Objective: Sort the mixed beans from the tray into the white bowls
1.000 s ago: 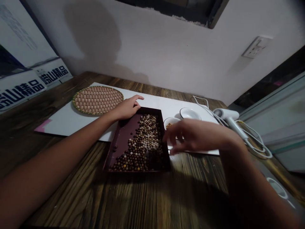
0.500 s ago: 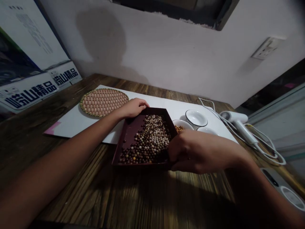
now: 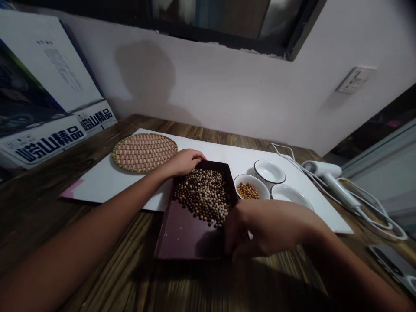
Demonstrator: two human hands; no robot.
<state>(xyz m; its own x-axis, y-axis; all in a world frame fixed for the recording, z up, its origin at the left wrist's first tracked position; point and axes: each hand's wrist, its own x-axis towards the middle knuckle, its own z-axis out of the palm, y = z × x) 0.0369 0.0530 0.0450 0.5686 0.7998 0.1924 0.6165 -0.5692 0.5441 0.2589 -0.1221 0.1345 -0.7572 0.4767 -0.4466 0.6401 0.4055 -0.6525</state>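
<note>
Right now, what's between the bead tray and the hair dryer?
In the head view: a white bowl of golden beads, a second white bowl, and a third white bowl.

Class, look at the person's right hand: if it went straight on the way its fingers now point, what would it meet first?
The right hand points left across the bare floor of the dark brown tray, so it would probably meet the tray's left wall first. Depth is unclear, so it might brush the small round beads.
</note>
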